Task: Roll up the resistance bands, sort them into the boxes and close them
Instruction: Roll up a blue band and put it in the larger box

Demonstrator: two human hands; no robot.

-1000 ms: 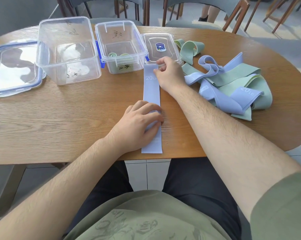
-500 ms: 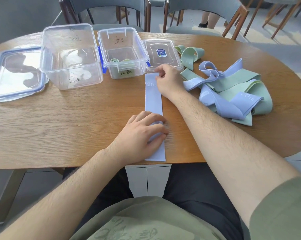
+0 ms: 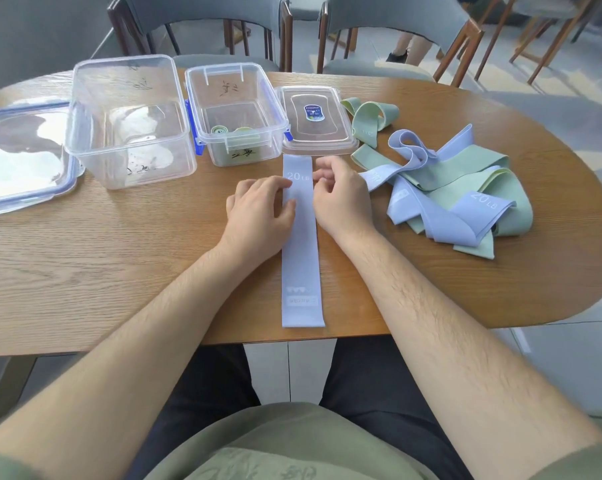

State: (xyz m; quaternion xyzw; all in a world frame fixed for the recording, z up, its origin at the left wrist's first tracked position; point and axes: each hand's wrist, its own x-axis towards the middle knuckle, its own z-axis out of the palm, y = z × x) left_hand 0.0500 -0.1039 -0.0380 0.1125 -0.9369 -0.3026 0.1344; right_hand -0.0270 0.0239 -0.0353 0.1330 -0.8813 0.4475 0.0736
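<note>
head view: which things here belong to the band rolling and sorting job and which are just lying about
Job: flat blue band, band pile, small box, green rolls in it, big box, small lid, big lid, left hand, right hand.

Lying about: chairs, someone's feet beyond them.

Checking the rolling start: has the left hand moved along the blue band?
Yes: the left hand slid along the blue band toward the small box.

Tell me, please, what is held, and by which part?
Left hand rests on the left edge of the blue band near its far end; right hand meets the right edge, grip unclear.
</note>
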